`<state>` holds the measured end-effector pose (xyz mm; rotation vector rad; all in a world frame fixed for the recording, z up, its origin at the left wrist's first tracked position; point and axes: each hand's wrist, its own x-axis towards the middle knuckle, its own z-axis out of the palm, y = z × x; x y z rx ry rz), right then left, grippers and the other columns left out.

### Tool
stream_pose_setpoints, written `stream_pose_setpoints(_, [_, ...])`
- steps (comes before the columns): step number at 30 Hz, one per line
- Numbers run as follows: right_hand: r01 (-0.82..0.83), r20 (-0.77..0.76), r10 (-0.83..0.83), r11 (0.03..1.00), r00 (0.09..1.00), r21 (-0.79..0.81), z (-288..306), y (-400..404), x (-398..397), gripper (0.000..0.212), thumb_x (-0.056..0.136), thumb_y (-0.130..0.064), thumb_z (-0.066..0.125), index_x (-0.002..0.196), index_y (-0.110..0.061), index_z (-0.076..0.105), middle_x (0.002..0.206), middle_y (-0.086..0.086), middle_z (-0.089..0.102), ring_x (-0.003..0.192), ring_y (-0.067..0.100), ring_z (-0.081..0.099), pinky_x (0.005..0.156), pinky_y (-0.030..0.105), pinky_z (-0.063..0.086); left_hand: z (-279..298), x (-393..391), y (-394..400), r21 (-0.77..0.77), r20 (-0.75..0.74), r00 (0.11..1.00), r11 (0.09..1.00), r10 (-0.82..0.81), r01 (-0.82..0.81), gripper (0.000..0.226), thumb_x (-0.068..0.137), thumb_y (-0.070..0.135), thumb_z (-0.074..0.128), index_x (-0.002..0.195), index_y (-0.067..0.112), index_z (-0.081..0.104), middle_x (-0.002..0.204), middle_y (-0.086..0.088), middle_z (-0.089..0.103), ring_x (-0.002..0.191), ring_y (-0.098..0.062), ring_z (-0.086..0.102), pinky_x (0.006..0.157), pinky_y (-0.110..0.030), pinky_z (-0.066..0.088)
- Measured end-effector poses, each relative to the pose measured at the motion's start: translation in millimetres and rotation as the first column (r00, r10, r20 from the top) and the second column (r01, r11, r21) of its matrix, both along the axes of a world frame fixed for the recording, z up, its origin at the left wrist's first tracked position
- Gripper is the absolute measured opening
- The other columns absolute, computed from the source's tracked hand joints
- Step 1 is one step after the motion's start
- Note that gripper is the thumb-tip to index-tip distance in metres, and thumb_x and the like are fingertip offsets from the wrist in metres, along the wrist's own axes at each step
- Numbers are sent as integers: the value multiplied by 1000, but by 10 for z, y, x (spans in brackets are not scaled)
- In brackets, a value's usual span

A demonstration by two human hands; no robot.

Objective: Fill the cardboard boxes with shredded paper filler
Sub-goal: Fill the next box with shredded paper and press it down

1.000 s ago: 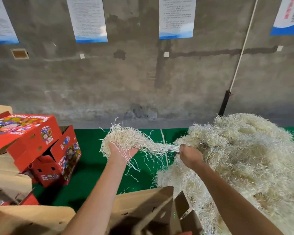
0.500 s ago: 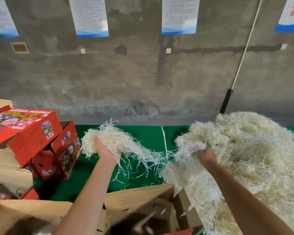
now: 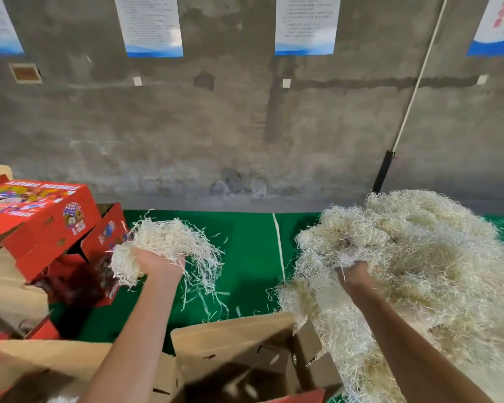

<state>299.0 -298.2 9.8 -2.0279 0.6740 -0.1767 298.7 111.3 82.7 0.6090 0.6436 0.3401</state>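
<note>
My left hand [image 3: 157,264] grips a loose clump of pale shredded paper [image 3: 169,242], held above the green mat; strands hang and trail from it. My right hand [image 3: 354,276] is sunk into the big pile of shredded paper [image 3: 419,271] on the right, its fingers curled into the strands. Just below and between my forearms stands an open brown cardboard box [image 3: 233,333], its inside dark. A second brown box [image 3: 41,359] sits at the lower left under my left forearm.
Red printed fruit boxes [image 3: 41,222] are stacked and tipped at the left over plain cardboard. A green mat [image 3: 250,257] with a white line covers the floor. A grey concrete wall with posters rises behind, with a white pole [image 3: 413,91] leaning against it.
The clump in my left hand has torn free of the pile and moved left. My right hand has gone back into the pile and grips a fresh handful.
</note>
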Motion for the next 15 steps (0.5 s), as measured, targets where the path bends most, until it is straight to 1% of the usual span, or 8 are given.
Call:
stream_pose_setpoints(1, [-47, 21, 46, 998, 999, 32, -22, 23, 29, 29, 96, -12, 65, 120, -6, 50, 100, 6, 53, 85, 21, 51, 62, 0, 43, -31, 7, -47, -24, 25, 1000, 1000, -4, 5, 75, 98, 67, 28, 159, 26, 17, 165, -5, 21, 149, -30, 27, 116, -49, 30])
stream_pose_setpoints(4, [-182, -47, 186, 981, 981, 67, 23, 216, -3, 49, 89, -9, 73, 130, 1, 49, 126, 20, 60, 101, 26, 63, 83, 30, 58, -97, 16, -195, 45, 128, 985, 993, -117, 113, 66, 96, 64, 34, 152, 29, 38, 153, -6, 45, 139, -31, 44, 111, -49, 38])
stream_pose_setpoints(7, [-337, -207, 302, 927, 931, -164, 91, 502, -96, 75, 83, -18, 79, 146, -9, 39, 145, 13, 46, 134, 34, 45, 115, 52, 35, -57, -35, -346, 110, 122, 962, 967, -244, 231, 55, 90, 61, 50, 134, 29, 59, 128, -7, 67, 111, -30, 68, 87, -46, 57])
stream_pose_setpoints(9, [-358, -177, 312, 846, 933, -395, 167, 712, -154, 64, 87, -15, 70, 144, -18, 42, 144, 4, 48, 135, 29, 44, 118, 53, 30, -32, -102, -488, 169, 105, 939, 936, -327, 308, 51, 86, 59, 61, 125, 26, 65, 116, -7, 74, 97, -28, 74, 72, -43, 60])
stream_pose_setpoints(11, [-337, -2, 374, 833, 928, -439, 268, 994, -221, 33, 97, -17, 59, 130, -18, 55, 122, 3, 63, 105, 19, 62, 100, 41, 51, -55, -177, -671, 226, 43, 911, 892, -410, 391, 73, 74, 60, 74, 134, 22, 59, 127, -8, 68, 109, -28, 69, 85, -49, 58])
stream_pose_setpoints(12, [-370, 102, 417, 876, 903, -309, 368, 1153, -295, 23, 103, -28, 53, 121, -15, 61, 105, 2, 67, 87, 14, 64, 85, 31, 57, -58, -231, -764, 250, -14, 901, 871, -434, 423, 90, 66, 62, 79, 142, 23, 52, 140, -7, 58, 124, -29, 60, 99, -54, 50])
stream_pose_setpoints(13, [-428, 180, 433, 901, 883, -69, 486, 1330, -386, 37, 104, -45, 46, 115, -14, 63, 95, 0, 68, 77, 10, 63, 75, 25, 56, -65, -289, -857, 291, -65, 896, 850, -440, 438, 100, 61, 62, 82, 147, 25, 45, 150, -6, 47, 134, -29, 50, 110, -54, 40])
stream_pose_setpoints(15, [-545, 219, 507, 690, 834, 476, 639, 1646, -558, 68, 90, -79, 37, 118, -22, 64, 101, -8, 71, 86, 6, 67, 80, 31, 57, -133, -457, -1050, 417, -141, 882, 780, -450, 465, 98, 70, 59, 82, 149, 20, 40, 150, -1, 46, 135, -19, 47, 113, -43, 36])
